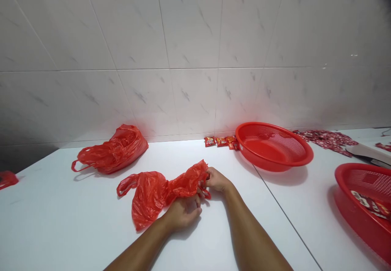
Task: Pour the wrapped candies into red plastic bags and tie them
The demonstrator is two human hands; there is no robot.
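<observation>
A thin red plastic bag [149, 195] lies crumpled on the white table in the middle of the head view, twisted narrow at its centre, with one handle loop pointing left. My right hand [216, 180] pinches the bag's right end between thumb and fingers. Just below it, my left hand [183, 213] has its fingers curled at the lower edge of the same end, and the film partly covers its fingertips. Both hands are close together, and a bit of red film hangs out beside the right fingers.
A filled red plastic bag [130, 148] rests against the tiled wall at back left. Several small red packets [209, 141] lie beside a red plastic basket [265, 163]. A second red basket [348, 201] holding packets stands at right. More packets [328, 139] are spread behind.
</observation>
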